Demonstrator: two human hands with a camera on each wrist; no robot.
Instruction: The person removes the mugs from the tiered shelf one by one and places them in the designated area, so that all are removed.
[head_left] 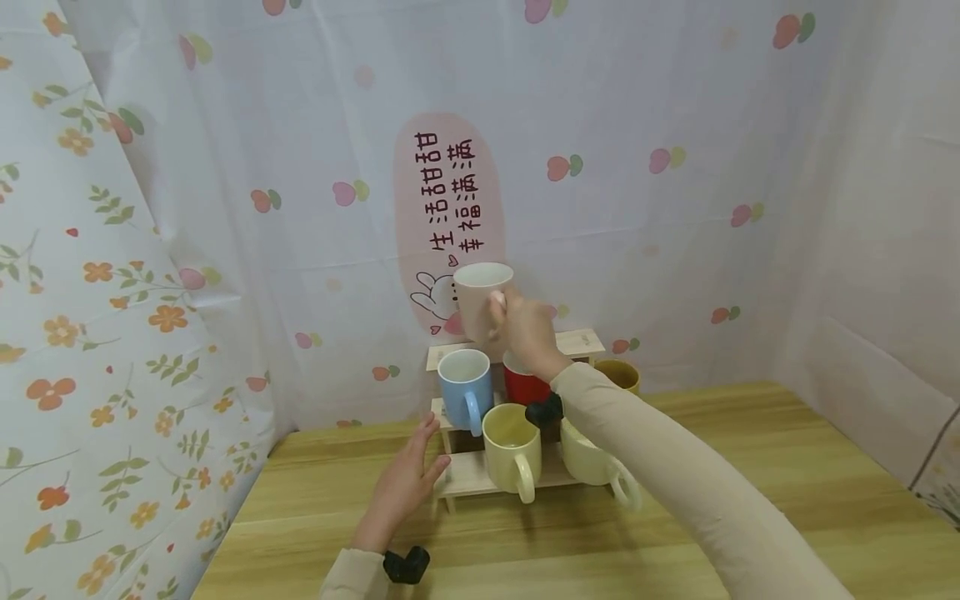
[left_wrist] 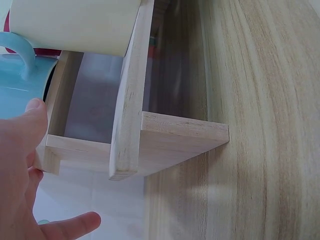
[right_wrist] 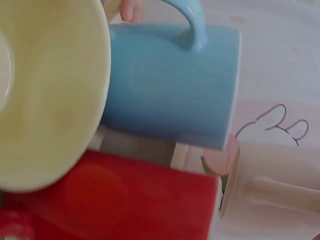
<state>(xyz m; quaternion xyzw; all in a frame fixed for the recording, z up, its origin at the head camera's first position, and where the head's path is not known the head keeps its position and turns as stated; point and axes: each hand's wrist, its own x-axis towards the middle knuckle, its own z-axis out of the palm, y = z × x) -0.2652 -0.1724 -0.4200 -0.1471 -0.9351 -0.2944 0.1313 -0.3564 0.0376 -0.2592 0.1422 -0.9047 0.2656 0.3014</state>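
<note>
My right hand (head_left: 528,333) grips the handle of a pale pink mug (head_left: 475,315), upright at the top step of a wooden stepped rack (head_left: 467,477). Whether the mug's base touches that step is hidden. In the right wrist view the pink mug (right_wrist: 285,170) lies beyond a blue mug (right_wrist: 170,85) and a red mug (right_wrist: 135,200). My left hand (head_left: 403,487) is at the rack's left end, fingers extended; the left wrist view puts a finger (left_wrist: 32,122) against the shelf end near the blue mug (left_wrist: 17,85).
On the lower step stand a yellow mug (head_left: 504,450) and a paler yellow mug (head_left: 588,458), handles toward me. A mustard mug (head_left: 628,377) is at the right, partly behind my sleeve (head_left: 667,450). The rack stands on a wood-grain table (head_left: 300,517) before a patterned curtain (head_left: 315,275).
</note>
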